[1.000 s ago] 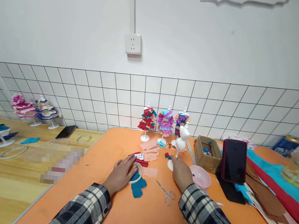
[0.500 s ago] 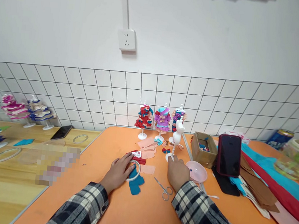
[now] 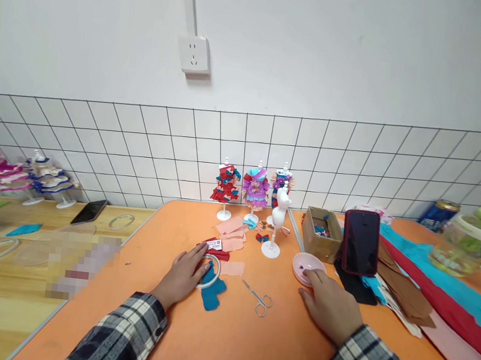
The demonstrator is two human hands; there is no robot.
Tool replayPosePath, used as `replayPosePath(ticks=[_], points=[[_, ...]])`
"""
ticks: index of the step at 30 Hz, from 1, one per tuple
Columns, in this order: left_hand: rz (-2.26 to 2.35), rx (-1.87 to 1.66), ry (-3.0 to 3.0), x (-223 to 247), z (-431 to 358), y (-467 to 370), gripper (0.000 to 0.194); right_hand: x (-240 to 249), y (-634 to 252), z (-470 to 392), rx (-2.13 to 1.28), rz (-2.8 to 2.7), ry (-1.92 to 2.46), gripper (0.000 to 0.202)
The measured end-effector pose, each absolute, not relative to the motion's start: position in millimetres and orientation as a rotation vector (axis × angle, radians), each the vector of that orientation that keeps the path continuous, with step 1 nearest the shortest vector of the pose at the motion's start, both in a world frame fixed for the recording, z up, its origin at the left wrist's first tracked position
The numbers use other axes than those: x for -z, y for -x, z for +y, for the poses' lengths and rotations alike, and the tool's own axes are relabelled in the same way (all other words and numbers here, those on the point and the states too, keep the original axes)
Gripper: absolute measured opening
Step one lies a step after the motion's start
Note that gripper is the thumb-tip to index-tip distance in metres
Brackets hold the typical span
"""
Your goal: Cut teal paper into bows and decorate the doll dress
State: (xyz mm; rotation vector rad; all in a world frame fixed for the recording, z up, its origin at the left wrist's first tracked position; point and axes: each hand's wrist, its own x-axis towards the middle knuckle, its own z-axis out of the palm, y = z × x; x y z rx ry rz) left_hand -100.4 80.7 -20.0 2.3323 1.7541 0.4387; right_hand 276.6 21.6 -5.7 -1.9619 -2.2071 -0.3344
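My left hand (image 3: 183,274) lies flat with fingers spread on the orange table, its fingertips at a white ring (image 3: 217,275) and a small labelled packet (image 3: 214,244). Blue paper pieces (image 3: 211,297) lie under and below the ring. My right hand (image 3: 324,300) reaches over the near rim of a pink dish (image 3: 300,262), fingertips inside near a tiny dark piece; whether they pinch anything is too small to tell. Between the hands lie small scissors (image 3: 259,298). The bare white mannequin (image 3: 278,215) stands upright on its round base, untouched.
Three dressed mannequins (image 3: 255,190) stand along the tiled wall. Right of them are a cardboard box (image 3: 322,243), an upright phone (image 3: 361,242), coloured paper strips (image 3: 419,279) and a clear jar (image 3: 466,244). Pink paper pieces (image 3: 232,233) lie at the centre back.
My right hand has left the bare mannequin's base and moved right to the pink dish. My left hand stays by the ring. The whole view has shifted slightly.
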Motion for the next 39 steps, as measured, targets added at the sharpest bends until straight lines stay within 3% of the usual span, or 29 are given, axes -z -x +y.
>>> replayPosePath(ticks=[9,23,28,33,39], points=[[1.741,-0.422,-2.346,21.2,81.5,101.0,0.059,24.3,-284.9,15.0,0.383,-2.45,1.675,0.029],[1.724,-0.52,-2.368,27.9,81.6,102.6,0.063,28.8,-287.1,84.0,0.251,-2.263,1.867,0.039],[1.706,-0.768,-2.324,22.9,80.2,104.8,0.061,15.0,-283.0,101.3,0.301,-2.184,1.876,0.038],[1.788,-1.155,-2.028,9.7,100.0,116.9,0.046,12.2,-254.9,56.1,0.346,-2.189,1.62,0.041],[1.771,-1.062,-1.852,10.6,167.7,116.2,0.051,46.2,-206.2,-2.6,-0.024,-2.543,1.231,0.058]])
